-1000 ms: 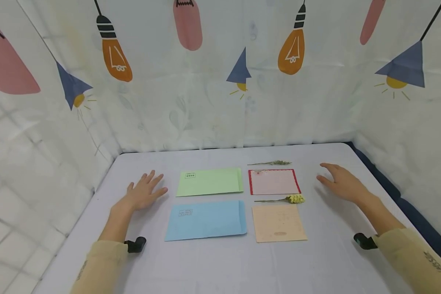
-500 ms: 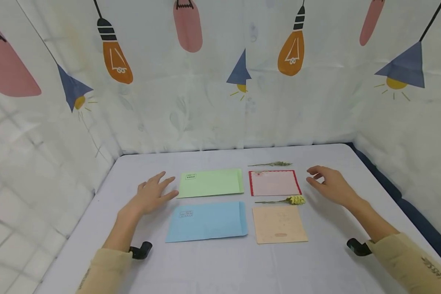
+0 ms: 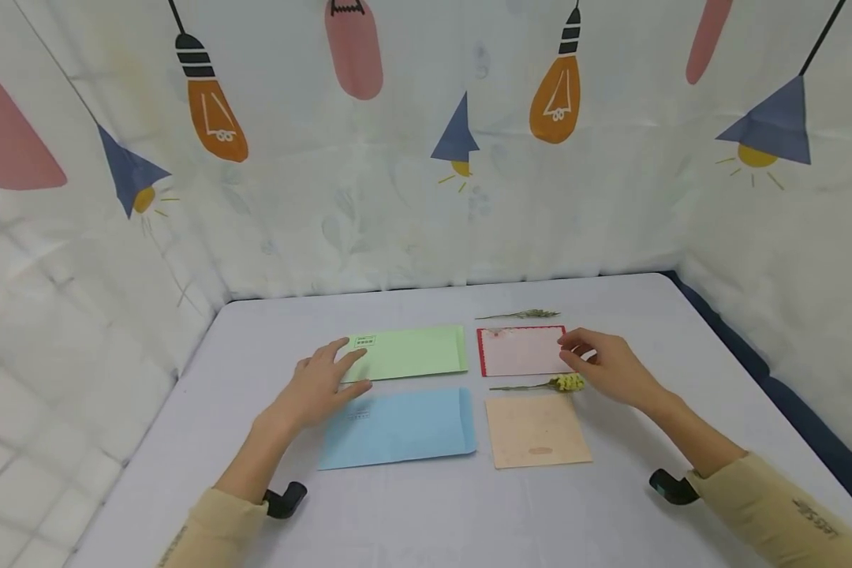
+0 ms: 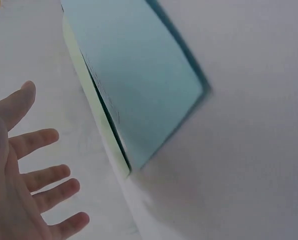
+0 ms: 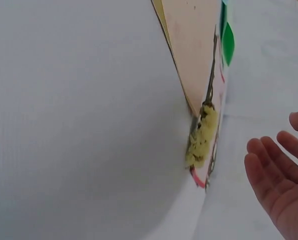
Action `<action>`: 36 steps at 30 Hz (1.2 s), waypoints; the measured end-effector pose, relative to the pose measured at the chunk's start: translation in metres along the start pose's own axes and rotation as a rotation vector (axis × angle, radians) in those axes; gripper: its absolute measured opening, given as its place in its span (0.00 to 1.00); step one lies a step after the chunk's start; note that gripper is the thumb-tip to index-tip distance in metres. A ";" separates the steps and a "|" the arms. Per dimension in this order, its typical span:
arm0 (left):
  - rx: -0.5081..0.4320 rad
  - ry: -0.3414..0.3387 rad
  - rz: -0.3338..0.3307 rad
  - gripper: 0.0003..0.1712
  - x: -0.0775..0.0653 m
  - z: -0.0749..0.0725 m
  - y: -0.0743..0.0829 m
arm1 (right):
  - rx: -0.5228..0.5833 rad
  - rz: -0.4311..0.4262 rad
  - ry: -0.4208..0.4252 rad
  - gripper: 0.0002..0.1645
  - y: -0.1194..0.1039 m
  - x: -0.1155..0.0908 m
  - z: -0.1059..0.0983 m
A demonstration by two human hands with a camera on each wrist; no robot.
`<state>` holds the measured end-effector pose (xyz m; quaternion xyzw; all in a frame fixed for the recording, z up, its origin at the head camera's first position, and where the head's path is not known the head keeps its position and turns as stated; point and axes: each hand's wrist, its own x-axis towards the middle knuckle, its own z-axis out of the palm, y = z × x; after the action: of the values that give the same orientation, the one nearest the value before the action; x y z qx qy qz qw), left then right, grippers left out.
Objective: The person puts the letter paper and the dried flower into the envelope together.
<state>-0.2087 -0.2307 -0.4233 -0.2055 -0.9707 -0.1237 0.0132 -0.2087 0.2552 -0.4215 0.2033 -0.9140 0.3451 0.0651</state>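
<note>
My left hand, fingers spread, hovers over the left end of a light green envelope. Its thumb reaches above the upper left corner of a blue envelope. In the left wrist view that hand holds nothing. My right hand, fingers loosely bent, is at the right edge of a pink card with a red border. A gap shows between this hand and the card in the right wrist view, and nothing is in its grasp. Just below the card lies a yellow dried flower.
A tan envelope-like piece lies nearest me on the right. Behind the pink card is a thin green dried sprig. The white-covered table meets a hanging printed curtain at the back and sides.
Both hands have moved inward: the left rightward from bare cloth to over the green envelope, the right leftward to the pink card's edge. The papers and flowers lie as before.
</note>
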 end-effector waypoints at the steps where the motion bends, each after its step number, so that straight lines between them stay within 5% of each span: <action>1: 0.001 0.003 0.009 0.38 0.000 0.001 0.003 | 0.020 -0.005 -0.004 0.14 -0.002 0.000 0.003; 12: -0.048 -0.012 0.123 0.37 -0.001 0.009 0.038 | 0.226 0.033 -0.099 0.13 -0.018 0.003 0.030; 25: -0.063 -0.137 0.186 0.42 -0.001 0.015 0.063 | 0.418 0.096 -0.268 0.13 -0.041 0.007 0.065; 36: -0.013 -0.250 0.146 0.55 -0.005 0.022 0.076 | 0.612 0.188 -0.379 0.15 -0.057 0.013 0.092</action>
<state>-0.1729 -0.1599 -0.4272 -0.2893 -0.9465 -0.1020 -0.1003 -0.1946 0.1516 -0.4533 0.1890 -0.7788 0.5632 -0.2011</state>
